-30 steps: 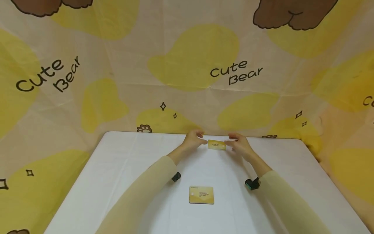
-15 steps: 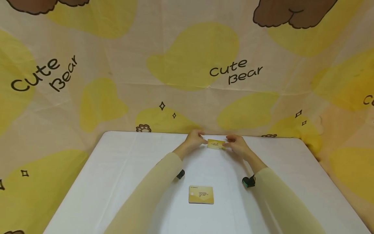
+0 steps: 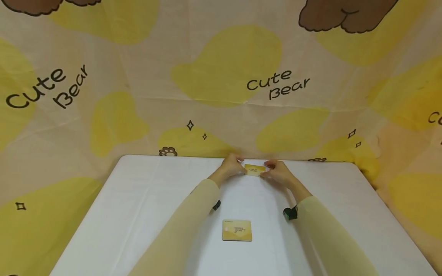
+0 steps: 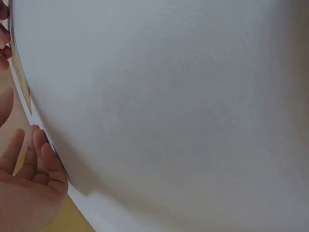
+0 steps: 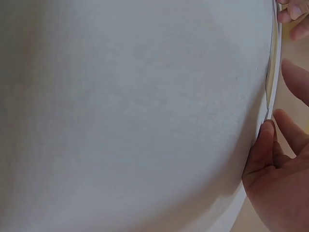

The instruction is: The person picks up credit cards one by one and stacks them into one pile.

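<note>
A gold card (image 3: 254,170) with dark script lies flat near the far edge of the white table, between both hands. My left hand (image 3: 232,165) is at the card's left end, its thumb beside or touching that edge. On the opposite side, my right hand (image 3: 278,171) has its thumb at the card's lower right corner. Both hands' fingers look loosely bent, and neither is seen gripping the card. In the left wrist view the card (image 4: 20,72) appears as a thin sliver just beyond the fingers. Closer to me lies a matching gold stack of cards (image 3: 236,230).
The white table (image 3: 165,199) ends at a hanging yellow and beige cloth (image 3: 221,65) printed with "Cute Bear". Dark wrist devices sit under both forearms, the right one (image 3: 291,213) showing more fully.
My right hand has moved slightly left, its thumb shifting to the card's lower right corner. The left hand has drifted slightly right, its thumb now lower. The card barely shifts; the stack stays put.
</note>
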`<state>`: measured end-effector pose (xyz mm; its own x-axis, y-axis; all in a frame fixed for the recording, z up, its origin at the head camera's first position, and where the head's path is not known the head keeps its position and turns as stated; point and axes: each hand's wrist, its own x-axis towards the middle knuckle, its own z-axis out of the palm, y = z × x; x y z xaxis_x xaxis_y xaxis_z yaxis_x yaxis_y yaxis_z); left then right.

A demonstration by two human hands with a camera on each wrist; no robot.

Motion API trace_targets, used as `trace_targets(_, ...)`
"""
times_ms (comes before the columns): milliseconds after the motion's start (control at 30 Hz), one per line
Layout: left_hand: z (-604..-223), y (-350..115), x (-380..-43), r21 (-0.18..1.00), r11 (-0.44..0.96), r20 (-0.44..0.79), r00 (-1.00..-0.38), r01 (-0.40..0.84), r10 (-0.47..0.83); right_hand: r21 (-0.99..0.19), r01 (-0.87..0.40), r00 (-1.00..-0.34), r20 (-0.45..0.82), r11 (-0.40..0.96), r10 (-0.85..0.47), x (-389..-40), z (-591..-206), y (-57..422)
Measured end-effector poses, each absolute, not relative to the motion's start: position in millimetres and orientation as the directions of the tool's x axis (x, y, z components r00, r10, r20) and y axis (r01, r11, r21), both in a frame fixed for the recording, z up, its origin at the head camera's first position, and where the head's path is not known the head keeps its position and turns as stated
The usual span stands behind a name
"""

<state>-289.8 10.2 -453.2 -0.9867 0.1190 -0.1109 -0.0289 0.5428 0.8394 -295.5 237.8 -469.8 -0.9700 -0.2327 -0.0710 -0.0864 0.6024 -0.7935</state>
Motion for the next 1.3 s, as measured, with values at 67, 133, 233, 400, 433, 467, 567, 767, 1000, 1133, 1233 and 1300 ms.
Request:
trace_targets(67,-453.4,10.4,-289.9,0.821,0.57,-0.115,-0.986,-0.027,0.118,-0.78,-0.102,-0.969,-0.062,0.617,-0.24,-295.4,-470.8,238.1)
trace_targets(133,-453.8,10.7,-289.8,0.801,0.598,-0.12,-0.986,-0.025,0.119,-0.768,-0.115,-0.969,-0.055,0.63,-0.243,-295.1,-472.1,238.2)
trace_targets(233,-455.0,12.1,-289.9,0.772,0.635,-0.129,-0.984,-0.022,0.123,-0.751,-0.124,-0.968,-0.052,0.649,-0.245,-293.3,-473.2,238.2)
trace_targets(400,-457.7,15.2,-291.3,0.715,0.699,-0.141,-0.98,-0.003,0.14,-0.736,-0.114,-0.968,-0.067,0.667,-0.24,-289.1,-473.4,237.6)
trace_targets(433,-458.1,15.5,-291.4,0.707,0.707,-0.142,-0.98,-0.001,0.141,-0.735,-0.112,-0.969,-0.07,0.668,-0.239,-288.7,-473.5,237.4)
trace_targets(467,-458.0,15.7,-291.1,0.697,0.717,-0.142,-0.98,0.002,0.141,-0.733,-0.114,-0.969,-0.069,0.671,-0.239,-288.4,-473.6,237.2)
trace_targets(567,-458.2,15.9,-291.1,0.68,0.733,-0.146,-0.98,0.001,0.136,-0.729,-0.113,-0.968,-0.073,0.676,-0.241,-287.9,-473.3,236.6)
trace_targets(767,-455.8,17.8,-289.7,0.667,0.745,-0.166,-0.976,-0.008,0.138,-0.728,-0.099,-0.967,-0.09,0.679,-0.238,-287.0,-471.9,237.2)
trace_targets(1000,-454.1,21.9,-289.3,0.648,0.761,-0.18,-0.972,0.0,0.153,-0.746,-0.064,-0.97,-0.111,0.663,-0.218,-286.7,-471.8,241.1)
trace_targets(1133,-453.9,21.4,-288.4,0.642,0.766,-0.164,-0.973,0.02,0.164,-0.748,-0.066,-0.972,-0.102,0.661,-0.212,-286.9,-473.2,241.1)
trace_targets(1233,-453.0,21.0,-286.2,0.64,0.767,-0.148,-0.974,0.04,0.174,-0.75,-0.077,-0.974,-0.084,0.656,-0.211,-286.8,-473.5,239.9)
trace_targets(1300,-452.3,20.7,-284.9,0.636,0.77,-0.141,-0.974,0.048,0.177,-0.755,-0.086,-0.975,-0.069,0.65,-0.209,-286.7,-473.8,238.9)
